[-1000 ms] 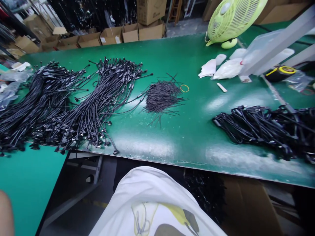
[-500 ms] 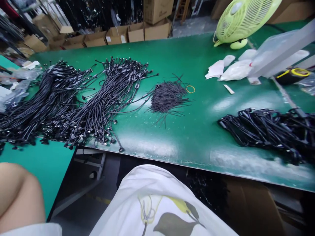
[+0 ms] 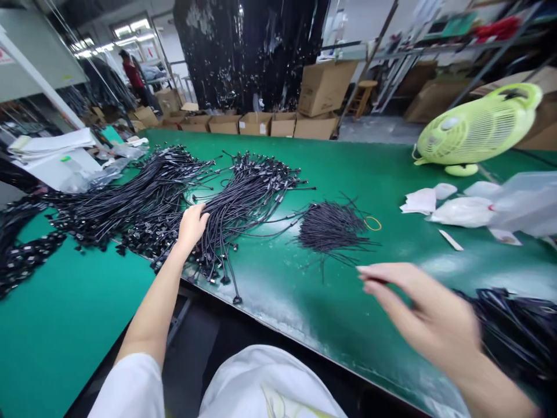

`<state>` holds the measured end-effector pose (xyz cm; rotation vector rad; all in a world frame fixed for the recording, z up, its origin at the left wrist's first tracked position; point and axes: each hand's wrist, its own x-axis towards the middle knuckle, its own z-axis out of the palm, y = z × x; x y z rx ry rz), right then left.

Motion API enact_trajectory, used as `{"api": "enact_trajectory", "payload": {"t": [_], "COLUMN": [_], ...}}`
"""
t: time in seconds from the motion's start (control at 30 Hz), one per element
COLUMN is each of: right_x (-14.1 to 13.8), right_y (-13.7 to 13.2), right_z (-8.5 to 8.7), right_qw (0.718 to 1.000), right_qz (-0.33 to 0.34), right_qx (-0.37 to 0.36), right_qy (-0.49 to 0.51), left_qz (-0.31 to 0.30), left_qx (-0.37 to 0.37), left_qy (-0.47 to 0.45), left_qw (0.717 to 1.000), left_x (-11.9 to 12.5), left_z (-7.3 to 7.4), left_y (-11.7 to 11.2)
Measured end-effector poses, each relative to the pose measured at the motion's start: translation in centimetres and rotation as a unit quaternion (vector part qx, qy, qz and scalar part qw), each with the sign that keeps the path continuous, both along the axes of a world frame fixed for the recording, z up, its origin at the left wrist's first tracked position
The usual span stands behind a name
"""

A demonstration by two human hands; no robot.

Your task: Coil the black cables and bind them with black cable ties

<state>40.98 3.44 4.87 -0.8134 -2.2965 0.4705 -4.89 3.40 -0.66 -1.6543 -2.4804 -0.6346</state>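
Observation:
Over the middle bundle of black cables, my left hand is closed, its fingers among the strands near the plug ends. How many cables it grips is hidden. My right hand, somewhat blurred, hovers above the bench with thumb and forefinger brought together. What is between those fingertips, if anything, I cannot make out. Just beyond them lies a heap of thin black twist ties, with a yellow rubber band at its right edge. One cable stretches from the bundle towards the heap.
Another cable bundle spreads at the left. Coiled black cables lie beyond my right wrist. A green fan, crumpled white paper and a plastic bag occupy the right side. Cardboard boxes line the far edge.
The view has tilted up, showing more of the room. My left hand has come onto the middle cable bundle. My right hand has entered from the right, near the twist ties.

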Motion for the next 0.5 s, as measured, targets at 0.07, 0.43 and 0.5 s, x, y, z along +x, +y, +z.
{"api": "enact_trajectory", "payload": {"t": [0.07, 0.43, 0.5], "right_x": [-2.7, -10.5, -13.8], "right_y": [2.1, 8.4, 10.6], "right_z": [-1.9, -6.2, -5.9], "right_qw": [0.997, 0.968, 0.974], "right_qz": [0.077, 0.208, 0.195], "right_qx": [-0.018, -0.052, -0.041], "right_qy": [0.000, -0.130, -0.109], "left_qz": [0.005, -0.078, -0.110], "left_qx": [-0.063, -0.040, -0.020], "left_qy": [0.020, 0.001, -0.022], "left_qw": [0.998, 0.996, 0.993], "left_x": [-2.0, -3.9, -2.8], "left_z": [-0.6, -0.4, -0.3], "left_y": [2.2, 4.3, 3.7]}}
